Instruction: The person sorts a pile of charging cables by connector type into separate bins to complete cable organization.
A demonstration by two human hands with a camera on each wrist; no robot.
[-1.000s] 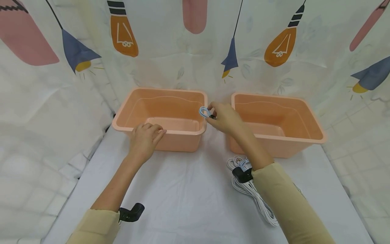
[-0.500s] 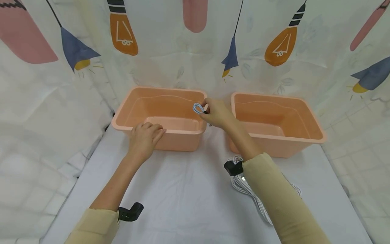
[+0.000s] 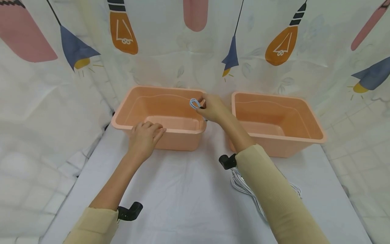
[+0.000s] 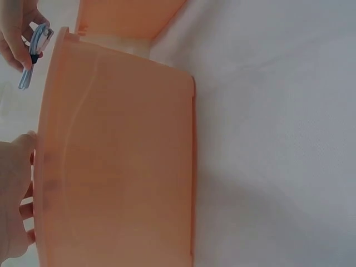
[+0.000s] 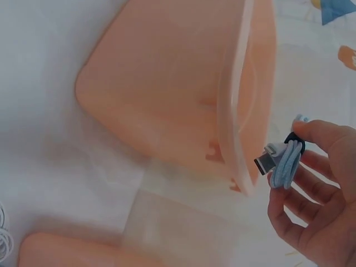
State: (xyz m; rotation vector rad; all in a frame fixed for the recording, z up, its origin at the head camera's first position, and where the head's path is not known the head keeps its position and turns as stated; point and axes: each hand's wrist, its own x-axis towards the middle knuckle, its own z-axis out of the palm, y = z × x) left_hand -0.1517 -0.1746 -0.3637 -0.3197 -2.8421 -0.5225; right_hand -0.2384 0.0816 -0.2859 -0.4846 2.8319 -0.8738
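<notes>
In the head view my right hand (image 3: pixel 213 107) pinches a small coiled light-blue USB cable (image 3: pixel 194 103) over the right end of the left peach plastic bin (image 3: pixel 179 139). The right wrist view shows the cable's metal plug (image 5: pixel 266 162) and a black tie (image 5: pixel 296 140) round the coil, between my thumb and fingers. My left hand (image 3: pixel 143 140) holds the front rim of that bin, fingers bent over the edge. Through the wall in the left wrist view, a fingertip's shadow shows; the tips themselves are hidden behind the rim.
A second peach bin (image 3: pixel 274 147) stands to the right, a gap between the two. White coiled cables (image 3: pixel 243 186) lie on the white table (image 3: pixel 182 196) in front of it, partly under my right forearm. A patterned curtain (image 3: pixel 195 61) hangs close behind both bins.
My right hand has moved left and slightly away from me with the USB cable, from the gap between the bins to over the left bin's right end. My left hand stays on the rim.
</notes>
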